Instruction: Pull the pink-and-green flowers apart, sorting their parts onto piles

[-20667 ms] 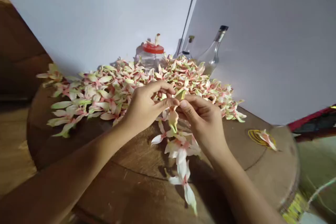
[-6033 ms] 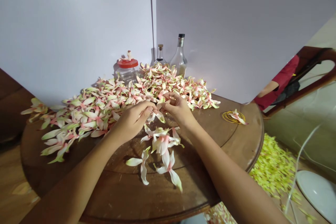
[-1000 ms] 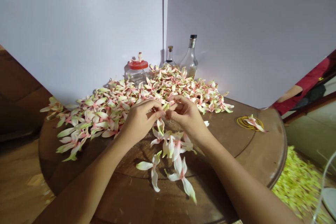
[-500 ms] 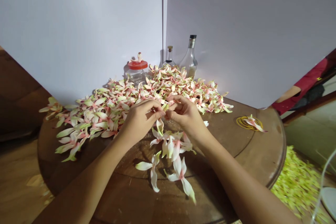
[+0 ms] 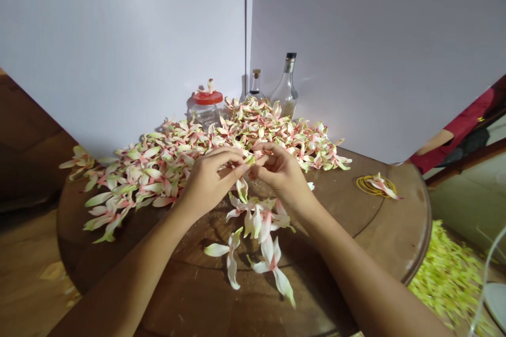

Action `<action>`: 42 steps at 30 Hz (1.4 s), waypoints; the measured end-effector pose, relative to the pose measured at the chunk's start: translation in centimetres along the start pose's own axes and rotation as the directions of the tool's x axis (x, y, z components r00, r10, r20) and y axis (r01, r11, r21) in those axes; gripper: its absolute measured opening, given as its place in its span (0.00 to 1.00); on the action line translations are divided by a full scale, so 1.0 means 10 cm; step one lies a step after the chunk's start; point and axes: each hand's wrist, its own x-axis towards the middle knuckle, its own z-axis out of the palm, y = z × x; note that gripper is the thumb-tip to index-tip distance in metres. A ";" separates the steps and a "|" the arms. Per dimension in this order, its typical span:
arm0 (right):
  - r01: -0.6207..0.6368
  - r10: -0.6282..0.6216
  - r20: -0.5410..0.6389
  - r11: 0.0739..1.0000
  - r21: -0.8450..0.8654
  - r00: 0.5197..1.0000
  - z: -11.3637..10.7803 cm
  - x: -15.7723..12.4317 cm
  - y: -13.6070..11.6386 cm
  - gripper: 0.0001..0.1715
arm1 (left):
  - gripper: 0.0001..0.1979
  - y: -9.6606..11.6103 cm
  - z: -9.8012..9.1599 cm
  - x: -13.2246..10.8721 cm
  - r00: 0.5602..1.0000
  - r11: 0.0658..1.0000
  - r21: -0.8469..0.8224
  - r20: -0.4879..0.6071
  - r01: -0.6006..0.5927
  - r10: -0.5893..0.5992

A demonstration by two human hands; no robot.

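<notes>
As our left hand and right hand meet near the middle of the frame, their curled fingers almost close, pinching a small green-tipped blossom between them. Below the hands, a string of white blossoms lies on the round wooden table. Heaped flowers spread across the table's far side, toward the upper left.

Pale lavender walls meeting at corner; round wooden table; brown floor.
</notes>
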 end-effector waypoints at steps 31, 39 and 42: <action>-0.040 0.044 -0.310 0.999 0.017 0.950 -0.09 0.11 0.10 0.21 | 0.05 0.09 0.07 -0.08 0.947 0.930 0.225 -0.068 -0.291 0.313; 0.017 -0.062 -0.242 0.983 -0.182 0.968 -0.11 0.09 0.11 0.17 | 0.05 0.02 0.07 -0.07 0.989 0.958 0.246 0.016 -0.147 0.148; 0.031 -0.077 -0.201 0.975 -0.222 0.976 -0.11 0.10 0.12 0.17 | 0.06 -0.06 0.11 -0.06 0.981 0.927 0.324 0.109 -0.187 0.160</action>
